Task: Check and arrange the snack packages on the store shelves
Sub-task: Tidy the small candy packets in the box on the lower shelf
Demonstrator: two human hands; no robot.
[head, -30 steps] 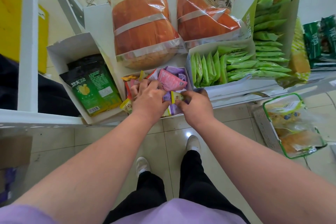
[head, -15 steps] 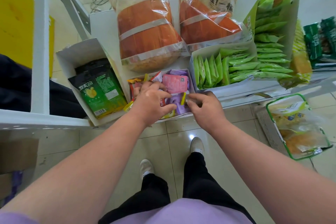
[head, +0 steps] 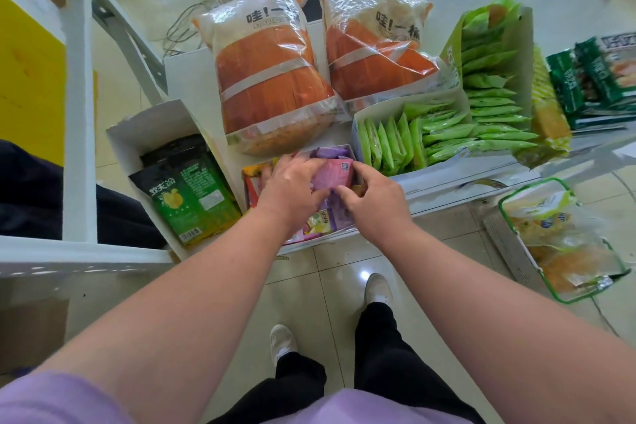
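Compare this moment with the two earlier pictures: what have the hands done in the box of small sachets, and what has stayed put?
Both hands have closed in on the pink sachet: the left hand now covers its left side and the right hand pinches its right edge, lifting it above the mixed sachets. Earlier they dug lower in the box. The orange bags, green packet box and green pouch stayed put.

The small box (head: 296,237) of mixed packets is crowded: both hands fill its top. A big orange bag (head: 272,79) stands right behind it, the green packet box (head: 406,134) touches its right side, the dark green bag (head: 192,196) sits left. Only the front, over the floor (head: 330,272), is open
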